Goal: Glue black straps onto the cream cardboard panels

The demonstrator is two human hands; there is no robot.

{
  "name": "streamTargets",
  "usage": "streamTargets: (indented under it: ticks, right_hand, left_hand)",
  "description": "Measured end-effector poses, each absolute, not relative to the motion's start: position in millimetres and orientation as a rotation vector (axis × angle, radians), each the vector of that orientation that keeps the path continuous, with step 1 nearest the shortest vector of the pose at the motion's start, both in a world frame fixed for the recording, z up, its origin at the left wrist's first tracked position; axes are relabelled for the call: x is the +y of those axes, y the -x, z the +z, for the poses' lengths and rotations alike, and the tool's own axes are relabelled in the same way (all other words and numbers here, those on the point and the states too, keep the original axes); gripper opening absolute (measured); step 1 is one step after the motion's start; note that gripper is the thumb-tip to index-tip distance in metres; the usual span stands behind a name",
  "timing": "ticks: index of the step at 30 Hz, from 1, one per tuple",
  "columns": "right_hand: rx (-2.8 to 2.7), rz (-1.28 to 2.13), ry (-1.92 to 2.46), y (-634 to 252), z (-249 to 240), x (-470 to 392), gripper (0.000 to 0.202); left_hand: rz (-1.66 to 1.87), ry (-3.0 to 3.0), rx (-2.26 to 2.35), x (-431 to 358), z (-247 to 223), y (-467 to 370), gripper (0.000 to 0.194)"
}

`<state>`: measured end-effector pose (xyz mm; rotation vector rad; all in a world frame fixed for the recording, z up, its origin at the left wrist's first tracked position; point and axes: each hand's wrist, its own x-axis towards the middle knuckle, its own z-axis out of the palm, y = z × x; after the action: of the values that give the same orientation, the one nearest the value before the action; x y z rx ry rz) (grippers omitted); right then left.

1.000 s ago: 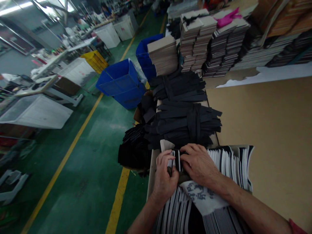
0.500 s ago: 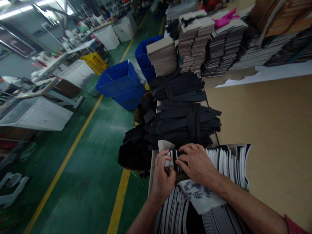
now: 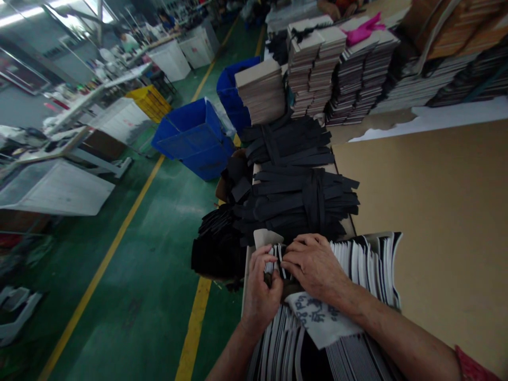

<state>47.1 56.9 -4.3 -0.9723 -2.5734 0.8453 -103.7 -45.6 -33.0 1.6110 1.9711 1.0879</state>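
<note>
My left hand [image 3: 262,288] is closed around the left end of a row of upright black-and-white sheets [image 3: 359,262], thumb and fingers bent over the white edges. My right hand [image 3: 313,264] lies over the same row just to the right, its bent fingers gripping sheet edges close to the left fingertips. Below the hands, a dark strap [image 3: 292,289] runs across, partly hidden. A white cloth tag [image 3: 317,323] with handwritten marks hangs over a nearer row of sheets [image 3: 280,338]. A pale flap [image 3: 266,238] stands behind my left fingers.
Tied bundles of black strips [image 3: 293,201] lie beyond the hands. Blue bins [image 3: 194,135] stand on the green floor at left. Stacks of boards [image 3: 315,69], a pink glove [image 3: 364,29] and another person's hand [image 3: 329,8] are at the back. A tan tabletop [image 3: 444,196] extends right.
The gap between the sheet edges at my fingertips has narrowed, and my right fingers have moved slightly nearer the left ones. The whole view has shifted a little.
</note>
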Motion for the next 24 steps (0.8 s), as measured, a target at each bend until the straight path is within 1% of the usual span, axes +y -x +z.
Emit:
streamTargets:
  ticks: [24]
  right_hand:
    - [-2.632, 0.830, 0.949, -41.0, -4.4, 59.1, 0.021]
  left_hand:
    - [1.126, -1.586, 1.990, -44.6, -35.4, 108.1, 0.039]
